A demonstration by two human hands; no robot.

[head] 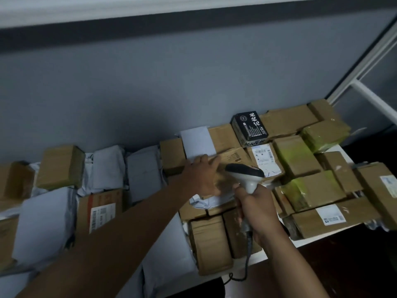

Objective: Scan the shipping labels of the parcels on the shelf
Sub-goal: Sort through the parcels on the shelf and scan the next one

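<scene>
On a white shelf (pixel 305 241) packed with parcels, we press our left hand (pixel 200 174), fingers flat, on a brown carton (pixel 233 158) while our right hand (pixel 256 206) grips the barcode scanner (pixel 247 172); we judge its nose should tilt squarely toward the labelled parcel (pixel 266 159) just beside.

I count one handheld barcode scanner (pixel 247 171), one black printed box (pixel 249 128) and two hands, left hand (pixel 200 175) and right hand (pixel 257 208). Four shipping labels (pixel 266 159) face me. The brown cartons (pixel 209 244) and grey mailer bags (pixel 146 173) overlap too much for me to number.
</scene>
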